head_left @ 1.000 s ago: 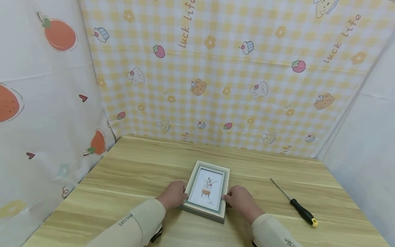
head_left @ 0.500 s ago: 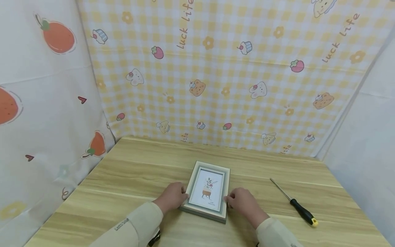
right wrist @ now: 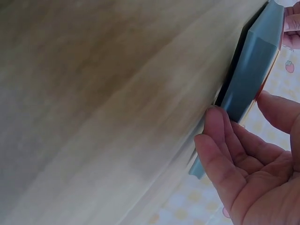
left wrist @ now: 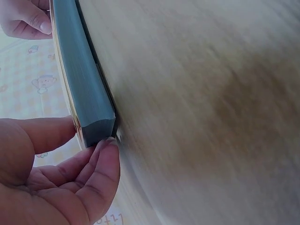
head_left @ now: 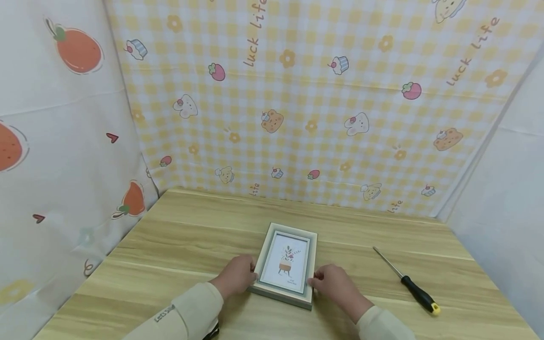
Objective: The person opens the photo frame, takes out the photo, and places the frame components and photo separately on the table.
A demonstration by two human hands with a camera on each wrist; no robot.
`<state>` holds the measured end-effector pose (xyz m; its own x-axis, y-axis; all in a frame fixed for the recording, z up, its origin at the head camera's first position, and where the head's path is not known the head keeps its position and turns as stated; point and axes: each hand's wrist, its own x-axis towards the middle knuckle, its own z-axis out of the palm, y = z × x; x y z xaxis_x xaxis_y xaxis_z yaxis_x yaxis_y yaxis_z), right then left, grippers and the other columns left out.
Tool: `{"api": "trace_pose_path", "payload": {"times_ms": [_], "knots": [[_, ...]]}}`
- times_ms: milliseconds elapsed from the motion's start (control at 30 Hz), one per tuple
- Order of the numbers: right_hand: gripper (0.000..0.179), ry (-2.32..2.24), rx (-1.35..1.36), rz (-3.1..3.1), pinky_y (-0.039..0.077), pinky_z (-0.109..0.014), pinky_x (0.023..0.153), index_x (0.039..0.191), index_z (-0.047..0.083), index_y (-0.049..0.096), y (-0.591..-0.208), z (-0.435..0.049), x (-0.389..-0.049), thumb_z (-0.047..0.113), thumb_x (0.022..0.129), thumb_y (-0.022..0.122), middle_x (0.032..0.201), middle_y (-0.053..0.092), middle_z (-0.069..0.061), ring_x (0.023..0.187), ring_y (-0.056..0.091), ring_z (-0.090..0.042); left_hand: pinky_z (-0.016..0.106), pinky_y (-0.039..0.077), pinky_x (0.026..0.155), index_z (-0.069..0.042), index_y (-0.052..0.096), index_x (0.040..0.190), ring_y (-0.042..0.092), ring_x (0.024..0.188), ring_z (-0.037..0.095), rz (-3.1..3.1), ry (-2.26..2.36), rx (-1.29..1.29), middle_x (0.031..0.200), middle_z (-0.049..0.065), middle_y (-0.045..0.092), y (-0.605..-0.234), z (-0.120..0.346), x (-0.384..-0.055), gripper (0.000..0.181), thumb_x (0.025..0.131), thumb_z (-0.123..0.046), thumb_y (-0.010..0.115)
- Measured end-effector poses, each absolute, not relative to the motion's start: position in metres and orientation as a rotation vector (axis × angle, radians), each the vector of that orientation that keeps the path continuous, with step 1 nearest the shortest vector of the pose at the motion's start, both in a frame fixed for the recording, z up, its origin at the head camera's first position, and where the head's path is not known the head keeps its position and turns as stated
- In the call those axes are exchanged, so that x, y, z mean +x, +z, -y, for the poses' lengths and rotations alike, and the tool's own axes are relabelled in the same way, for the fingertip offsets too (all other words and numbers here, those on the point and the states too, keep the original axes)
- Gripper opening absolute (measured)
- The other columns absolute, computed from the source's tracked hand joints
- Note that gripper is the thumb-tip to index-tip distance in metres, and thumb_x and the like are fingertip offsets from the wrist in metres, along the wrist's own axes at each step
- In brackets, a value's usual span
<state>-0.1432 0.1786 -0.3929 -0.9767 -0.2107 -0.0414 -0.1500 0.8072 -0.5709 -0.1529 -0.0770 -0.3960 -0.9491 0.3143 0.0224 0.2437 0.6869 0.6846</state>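
A cream-and-grey picture frame [head_left: 309, 264] lies face up on the table, showing a print [head_left: 285, 262] of a potted plant. My left hand [head_left: 235, 276] pinches its left side near the front corner, thumb on the top rim. On the opposite side, my right hand [head_left: 337, 285] grips the edge between thumb and fingers. The left wrist view shows the frame's blue-grey side [left wrist: 86, 70], with the left fingertips at its lower edge. In the right wrist view, the right fingers [right wrist: 215, 122] curl at the underside of the frame [right wrist: 253, 70].
A screwdriver [head_left: 418, 293] with a black and yellow handle lies on the wood-grain table [head_left: 182, 236], right of the frame. A yellow checked cloth [head_left: 297, 94] hangs behind; a white printed cloth [head_left: 76, 165] closes off the left side.
Both hands have slid slightly toward me along the frame's sides, keeping hold of it. The frame has barely shifted, and the screwdriver lies where it was.
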Motion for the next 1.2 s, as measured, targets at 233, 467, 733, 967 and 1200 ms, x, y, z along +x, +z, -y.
{"api": "trace_pose_path", "payload": {"times_ms": [233, 467, 733, 967, 1200], "knots": [[0.014, -0.875, -0.252, -2.902, 0.041, -0.026, 0.053, 0.074, 0.004, 0.067, -0.393, -0.18, -0.147, 0.014, 0.083, 0.073, 0.065, 0.056, 0.002, 0.059, 0.047, -0.012, 0.025, 0.032, 0.051, -0.009, 0.04, 0.062, 0.038, 0.056, 0.013, -2.796, 1.1, 0.477, 0.06, -0.003, 0.036, -0.396, 0.074, -0.153, 0.034, 0.08, 0.003, 0.068], [0.021, -0.871, -0.254, -2.911, 0.036, -0.024, 0.05, 0.065, 0.007, 0.06, -0.391, -0.182, -0.147, 0.01, 0.082, 0.072, 0.057, 0.047, 0.004, 0.054, 0.042, -0.011, 0.025, 0.033, 0.051, -0.008, 0.042, 0.062, 0.038, 0.056, 0.012, -2.803, 1.101, 0.525, 0.059, -0.003, 0.037, -0.395, 0.07, -0.151, 0.032, 0.077, 0.003, 0.068], [0.017, -0.836, -0.22, -2.926, 0.037, -0.025, 0.051, 0.067, 0.007, 0.064, -0.393, -0.184, -0.15, 0.01, 0.082, 0.072, 0.059, 0.051, 0.003, 0.055, 0.043, -0.012, 0.025, 0.033, 0.051, -0.008, 0.042, 0.062, 0.038, 0.056, 0.012, -2.785, 1.099, 0.516, 0.059, -0.003, 0.038, -0.393, 0.067, -0.149, 0.032, 0.077, 0.002, 0.069], [0.02, -0.831, -0.233, -2.929, 0.037, -0.025, 0.051, 0.065, 0.007, 0.062, -0.395, -0.186, -0.152, 0.01, 0.081, 0.073, 0.059, 0.05, 0.004, 0.054, 0.042, -0.011, 0.025, 0.034, 0.052, -0.008, 0.043, 0.064, 0.04, 0.057, 0.012, -2.778, 1.098, 0.488, 0.06, -0.002, 0.039, -0.394, 0.065, -0.15, 0.032, 0.077, 0.002, 0.07], [0.02, -0.826, -0.222, -2.938, 0.037, -0.025, 0.051, 0.065, 0.007, 0.061, -0.394, -0.187, -0.151, 0.01, 0.081, 0.073, 0.059, 0.051, 0.004, 0.054, 0.042, -0.011, 0.025, 0.035, 0.052, -0.007, 0.044, 0.064, 0.04, 0.057, 0.012, -2.76, 1.126, 0.497, 0.06, -0.002, 0.04, -0.394, 0.063, -0.149, 0.031, 0.078, 0.002, 0.07]]}}
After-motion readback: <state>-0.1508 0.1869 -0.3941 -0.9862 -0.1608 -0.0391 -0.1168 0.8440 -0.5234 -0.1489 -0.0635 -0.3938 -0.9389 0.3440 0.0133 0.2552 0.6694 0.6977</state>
